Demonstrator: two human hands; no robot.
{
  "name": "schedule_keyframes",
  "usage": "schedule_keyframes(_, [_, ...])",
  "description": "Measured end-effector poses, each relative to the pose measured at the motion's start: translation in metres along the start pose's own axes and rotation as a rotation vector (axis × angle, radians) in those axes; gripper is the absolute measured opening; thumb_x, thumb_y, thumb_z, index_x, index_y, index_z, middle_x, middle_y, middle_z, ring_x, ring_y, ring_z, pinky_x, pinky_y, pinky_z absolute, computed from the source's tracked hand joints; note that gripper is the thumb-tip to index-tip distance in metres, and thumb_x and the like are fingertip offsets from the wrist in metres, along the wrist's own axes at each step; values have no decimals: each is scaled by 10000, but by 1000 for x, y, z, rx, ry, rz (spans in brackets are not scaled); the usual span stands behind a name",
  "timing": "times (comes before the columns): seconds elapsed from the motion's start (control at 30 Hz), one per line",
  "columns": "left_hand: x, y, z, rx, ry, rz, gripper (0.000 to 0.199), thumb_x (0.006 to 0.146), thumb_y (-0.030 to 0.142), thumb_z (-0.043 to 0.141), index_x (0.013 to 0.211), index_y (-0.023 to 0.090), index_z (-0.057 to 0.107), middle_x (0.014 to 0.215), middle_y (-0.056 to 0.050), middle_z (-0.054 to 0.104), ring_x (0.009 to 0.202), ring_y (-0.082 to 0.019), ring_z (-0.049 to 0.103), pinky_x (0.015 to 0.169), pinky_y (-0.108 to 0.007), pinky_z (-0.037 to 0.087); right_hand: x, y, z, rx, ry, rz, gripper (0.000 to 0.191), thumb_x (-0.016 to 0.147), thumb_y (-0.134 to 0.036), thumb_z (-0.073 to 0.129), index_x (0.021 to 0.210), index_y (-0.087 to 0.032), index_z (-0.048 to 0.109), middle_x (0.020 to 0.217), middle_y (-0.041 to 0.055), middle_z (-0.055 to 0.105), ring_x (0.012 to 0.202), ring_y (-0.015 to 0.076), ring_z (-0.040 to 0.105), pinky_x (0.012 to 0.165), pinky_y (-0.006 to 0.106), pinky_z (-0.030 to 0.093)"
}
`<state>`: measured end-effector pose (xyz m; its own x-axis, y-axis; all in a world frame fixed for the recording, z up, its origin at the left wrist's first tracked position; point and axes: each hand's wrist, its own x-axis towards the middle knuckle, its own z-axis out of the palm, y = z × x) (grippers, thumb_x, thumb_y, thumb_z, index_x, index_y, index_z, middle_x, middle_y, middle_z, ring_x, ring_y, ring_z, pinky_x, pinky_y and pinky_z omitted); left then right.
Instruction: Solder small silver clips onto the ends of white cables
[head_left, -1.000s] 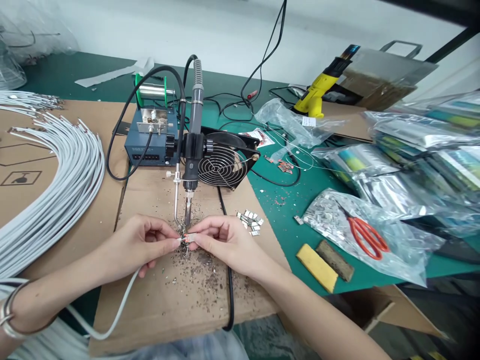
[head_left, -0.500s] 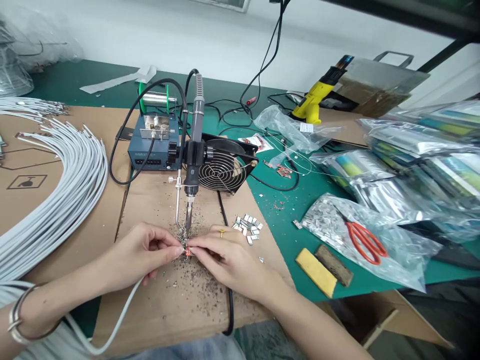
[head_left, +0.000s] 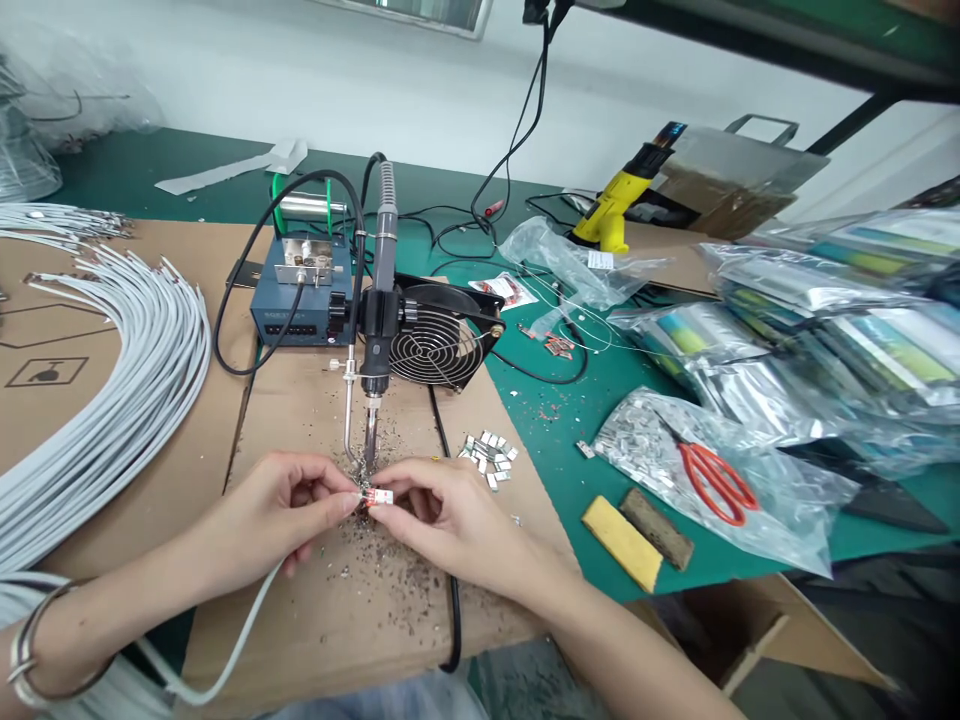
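Observation:
My left hand [head_left: 311, 505] pinches the end of a white cable [head_left: 251, 635] just below the soldering iron tip. At that end is a small connector [head_left: 380, 496] with a white-silver body and a red-orange part. My right hand [head_left: 431, 510] has its thumb and forefinger closed around the connector's right side. Above both hands the soldering iron [head_left: 381, 330] hangs upright in its stand, beside a thin metal tube [head_left: 349, 400]. Right of my right hand lies a group of small metal connectors [head_left: 489, 455] on the cardboard [head_left: 292, 620].
Behind are a blue soldering station [head_left: 300, 305], a solder spool [head_left: 307, 205] and a fan [head_left: 435, 345]. Bundled white cables [head_left: 172, 370] curve at left. At right lie red scissors [head_left: 716, 480] on a plastic bag, sponges [head_left: 622, 543] and a yellow heat gun [head_left: 615, 205].
The fingers of my right hand have shifted, and more of the connector now shows between my hands. The whole view has moved slightly.

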<state>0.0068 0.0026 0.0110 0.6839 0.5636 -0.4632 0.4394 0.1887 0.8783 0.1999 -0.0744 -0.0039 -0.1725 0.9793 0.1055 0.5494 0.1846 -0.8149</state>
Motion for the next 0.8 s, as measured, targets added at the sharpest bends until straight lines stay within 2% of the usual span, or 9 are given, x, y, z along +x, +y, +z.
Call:
schedule_keyframes(0.1, [0,2,0,14,28,11,305,796,438,612,797,136,649,401,85,452,333,-47,400,331,-114,345,2,-1,0,297,-15,217,172,836,-318,650,883,-162,705,696,26,673,557,125,543,486,232,378])
schedule_keyframes(0.2, [0,4,2,-6,57,19,269,788,409,621,770,143,648,404,91,439,333,-51,400,320,-118,365,6,-2,3,547,17,320,131,767,-264,688,823,-146,689,677,20,648,569,110,536,498,222,394])
schedule_keyframes(0.3, [-1,6,3,-22,92,8,270,791,404,621,782,137,657,415,80,472,336,-51,424,330,-119,392,10,-4,4,687,40,390,201,688,-278,759,812,-145,673,649,6,644,528,93,519,488,213,403])
schedule_keyframes(0.47, [-2,8,3,-29,136,8,259,770,390,644,765,132,668,426,82,464,352,-56,450,334,-124,422,14,-5,3,766,67,479,295,597,-325,824,750,-151,642,656,20,684,474,82,518,463,208,413])
schedule_keyframes(0.8, [0,7,3,-48,131,30,234,773,374,656,746,142,660,439,87,461,354,-48,448,331,-110,433,16,-2,4,771,57,494,314,586,-343,837,765,-158,658,688,30,709,512,98,551,475,212,410])
